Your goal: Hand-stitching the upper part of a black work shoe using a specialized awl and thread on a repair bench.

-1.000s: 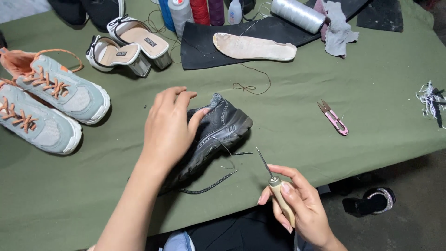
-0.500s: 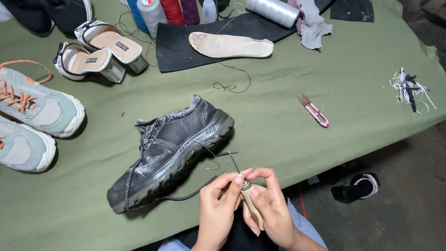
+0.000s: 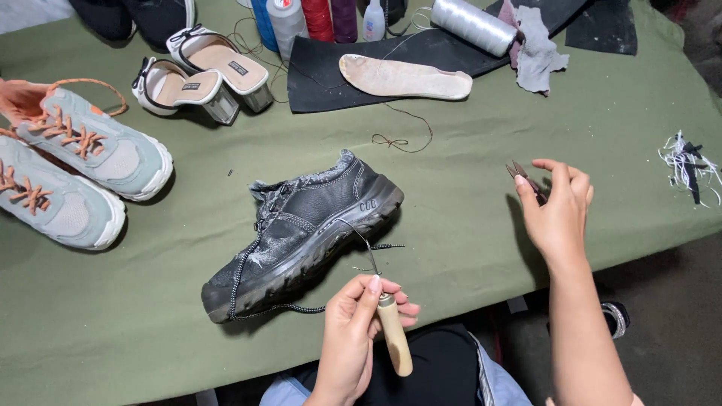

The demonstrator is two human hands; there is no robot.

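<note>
While the black shoe (image 3: 304,233) lies on its side on the green tabletop (image 3: 526,301), toe toward the near left, its sole stitching looks partly done; the left hand (image 3: 357,331) grips a wooden-handled awl (image 3: 391,331) just beside it, and the right hand (image 3: 556,207) pinches small snips (image 3: 524,179)

A small dark rectangular label (image 3: 238,68) sits on the insole of the nearer-to-centre heeled sandal (image 3: 222,66) at the far left of the tabletop (image 3: 526,301); a matching one (image 3: 190,86) lies on the insole of the sandal beside it (image 3: 184,90). Among the thread spools at the far edge, the pale grey spool (image 3: 288,22) carries a round top label with red on it (image 3: 282,4), partly cut off by the frame. The small white bottle (image 3: 374,21) may bear a bluish label, too small to tell.
</note>
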